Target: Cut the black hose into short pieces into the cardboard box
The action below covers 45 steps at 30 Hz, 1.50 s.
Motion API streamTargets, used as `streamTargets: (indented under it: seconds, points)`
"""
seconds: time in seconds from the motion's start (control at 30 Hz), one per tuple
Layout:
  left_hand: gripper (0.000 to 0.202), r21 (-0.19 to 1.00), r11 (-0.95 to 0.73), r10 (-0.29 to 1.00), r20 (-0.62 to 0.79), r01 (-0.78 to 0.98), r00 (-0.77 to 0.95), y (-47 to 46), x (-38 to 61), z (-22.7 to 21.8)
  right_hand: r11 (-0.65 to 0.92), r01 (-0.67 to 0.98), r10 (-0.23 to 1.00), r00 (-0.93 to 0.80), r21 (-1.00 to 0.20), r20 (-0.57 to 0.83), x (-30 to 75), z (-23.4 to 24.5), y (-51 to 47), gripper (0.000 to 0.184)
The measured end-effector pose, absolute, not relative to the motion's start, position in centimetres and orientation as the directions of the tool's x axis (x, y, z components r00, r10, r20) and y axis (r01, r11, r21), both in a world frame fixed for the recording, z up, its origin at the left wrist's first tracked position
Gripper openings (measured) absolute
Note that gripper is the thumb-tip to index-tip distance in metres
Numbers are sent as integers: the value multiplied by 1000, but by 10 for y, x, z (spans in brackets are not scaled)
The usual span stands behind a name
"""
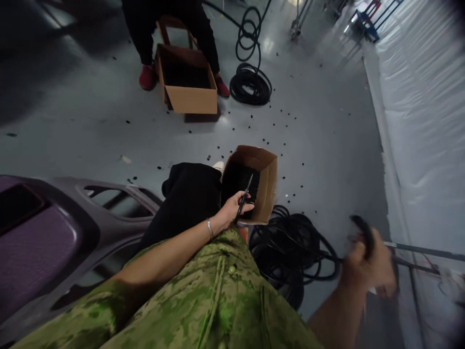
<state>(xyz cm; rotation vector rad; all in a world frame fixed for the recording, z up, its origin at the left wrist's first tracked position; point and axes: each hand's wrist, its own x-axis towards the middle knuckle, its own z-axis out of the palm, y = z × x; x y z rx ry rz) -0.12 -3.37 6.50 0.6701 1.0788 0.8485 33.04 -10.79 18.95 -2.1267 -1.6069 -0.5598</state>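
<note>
My left hand (232,209) is closed around a thin dark strip-like piece (244,199), held at a slant over an open cardboard box (269,189). Small black pieces (234,179) fill the bottom of that box, which stands in front of me, by my knees. Far off to the right, my right hand (374,266) is smeared by motion. Its fingers are wrapped round a dark curved piece (365,235), whose kind I cannot make out. Between the box and this hand lies a tangled heap of black hose (294,242) on the floor.
Opposite me a seated person (205,34) has another cardboard box (192,99) between their feet. Beside it lies a coil of black hose (250,85). Small black bits are scattered over the grey floor (327,160). A purple-seated chair (39,242) stands at left, white sheeting (421,121) at right.
</note>
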Motion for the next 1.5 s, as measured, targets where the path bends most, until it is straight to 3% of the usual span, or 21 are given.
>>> streamTargets:
  seconds: [0.07,0.17,0.23,0.33,0.5,0.67,0.83,1.13,1.3,1.5]
  points:
    - [45,757,584,810,-518,-294,275,-34,2,54,-91,985,891,145,-144,430,295,162,-94,43]
    - [53,645,674,738,-570,-360,360,-34,0,45,126,933,990,-96,-338,104,241,107,-74,34]
    - [54,601,700,714,-578,-385,396,-35,-3,41,95,871,992,-125,-483,-32,215,72,-66,31]
    - [51,586,710,704,-574,-391,418,-34,-4,39,-108,750,991,33,-653,-126,200,40,-63,34]
    - [45,620,677,736,-572,-396,363,-32,-1,37,-273,583,960,117,-765,-254,201,39,-66,32]
    - [37,677,637,771,-567,-370,289,-31,2,35,-294,491,955,105,-820,-279,186,48,-73,38]
    - [37,725,589,805,-567,-357,177,-31,4,27,-207,546,975,43,-812,-220,169,48,-72,40]
    - [44,864,489,871,-490,-121,27,-31,2,17,-289,408,956,70,-866,-286,161,50,-64,38]
    - [42,843,538,843,-538,-7,19,-30,6,15,-258,449,964,58,-855,-260,167,43,-68,42]
    - [50,840,519,853,-498,-157,156,-32,8,15,-201,466,973,-5,-861,-230,158,43,-70,39]
